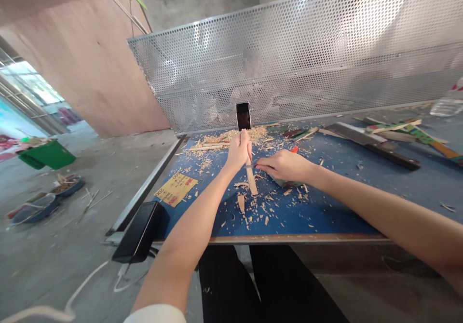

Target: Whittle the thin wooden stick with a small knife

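My left hand is closed around the upper part of a pale wood strip, whose lower end slants down toward the blue table. From the right, my right hand grips a small knife, its short blade lying across the strip just below my left fingers. Most of the knife's handle is hidden in my fist. Thin wood shavings lie scattered under and around the strip. Beyond my left hand a phone stands upright with a dark screen. An orange tip shows behind my right hand; I cannot tell what it belongs to.
A sheet of sandpaper and a black box with a cable lie at the left. A saw, wood strips and a plastic bottle are at the right. A perforated metal screen closes the table's back. A green bin stands on the floor.
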Available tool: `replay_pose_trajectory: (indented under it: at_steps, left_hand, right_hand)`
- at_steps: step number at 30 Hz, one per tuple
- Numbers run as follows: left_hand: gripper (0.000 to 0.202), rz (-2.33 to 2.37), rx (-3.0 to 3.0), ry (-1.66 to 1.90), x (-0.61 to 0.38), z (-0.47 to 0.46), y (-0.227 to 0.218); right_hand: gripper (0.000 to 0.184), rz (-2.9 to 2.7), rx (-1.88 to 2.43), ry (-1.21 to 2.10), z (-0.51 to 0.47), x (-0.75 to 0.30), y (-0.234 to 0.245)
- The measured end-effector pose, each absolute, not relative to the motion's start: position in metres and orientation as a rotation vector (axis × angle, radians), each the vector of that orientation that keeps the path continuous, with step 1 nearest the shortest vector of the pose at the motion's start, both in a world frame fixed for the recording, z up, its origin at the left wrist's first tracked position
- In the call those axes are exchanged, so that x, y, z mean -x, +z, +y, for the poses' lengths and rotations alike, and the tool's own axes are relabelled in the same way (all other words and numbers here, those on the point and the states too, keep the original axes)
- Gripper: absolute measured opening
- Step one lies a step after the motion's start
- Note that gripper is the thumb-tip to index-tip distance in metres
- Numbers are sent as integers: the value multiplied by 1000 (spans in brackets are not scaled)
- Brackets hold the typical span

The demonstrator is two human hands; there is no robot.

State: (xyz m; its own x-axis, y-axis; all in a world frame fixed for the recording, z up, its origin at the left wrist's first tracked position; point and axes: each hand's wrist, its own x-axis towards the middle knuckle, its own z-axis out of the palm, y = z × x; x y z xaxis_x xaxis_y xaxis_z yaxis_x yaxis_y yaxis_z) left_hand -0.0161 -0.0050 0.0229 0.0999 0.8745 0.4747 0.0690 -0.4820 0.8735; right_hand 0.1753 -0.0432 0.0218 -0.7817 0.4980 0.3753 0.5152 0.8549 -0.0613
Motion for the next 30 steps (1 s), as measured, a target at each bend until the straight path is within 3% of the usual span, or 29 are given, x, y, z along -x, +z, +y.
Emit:
replay_pose_trajectory:
  at_steps: [11,30]
  left_hand:
    - [60,1023,-1479,1437,22,4,11]
    - [60,1010,-1480,1439,25,10,5]
  right_hand:
    - [44,-2577,1047,82,-53,-166,9]
    - [44,-2647,852,-132,-47,-174,6]
